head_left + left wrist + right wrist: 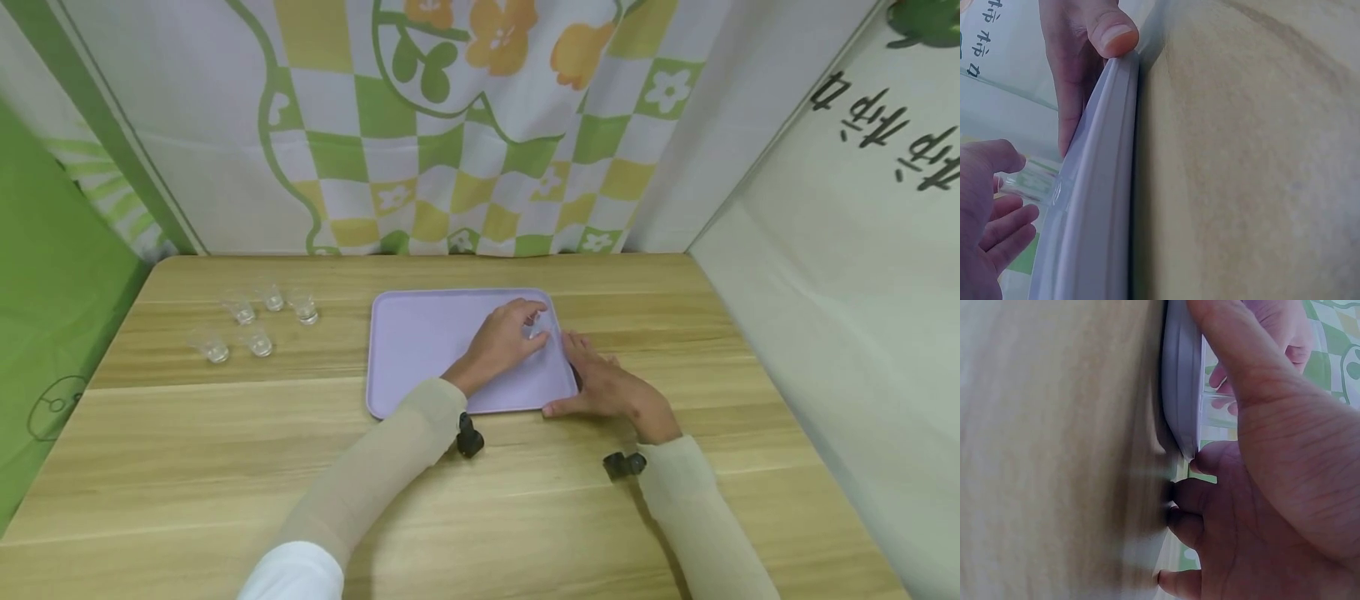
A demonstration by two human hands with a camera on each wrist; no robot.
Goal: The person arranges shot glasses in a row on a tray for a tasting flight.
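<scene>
My left hand (498, 337) is over the right part of a lilac tray (431, 346), thumb and fingers around a small clear glass (1038, 184). The glass stands on the tray near its right rim. My right hand (611, 387) spans the tray's near right corner, its thumb (1116, 37) at the near edge and its other fingers spread along the right side. In the right wrist view, one finger (1210, 456) touches the rim while others reach down to the tabletop.
Several more small clear glasses, among them one shot glass (306, 310), stand at the left of the wooden table (225, 467). A patterned curtain (465, 167) hangs behind the table's far edge. A pale wall sheet (847, 275) borders the right side.
</scene>
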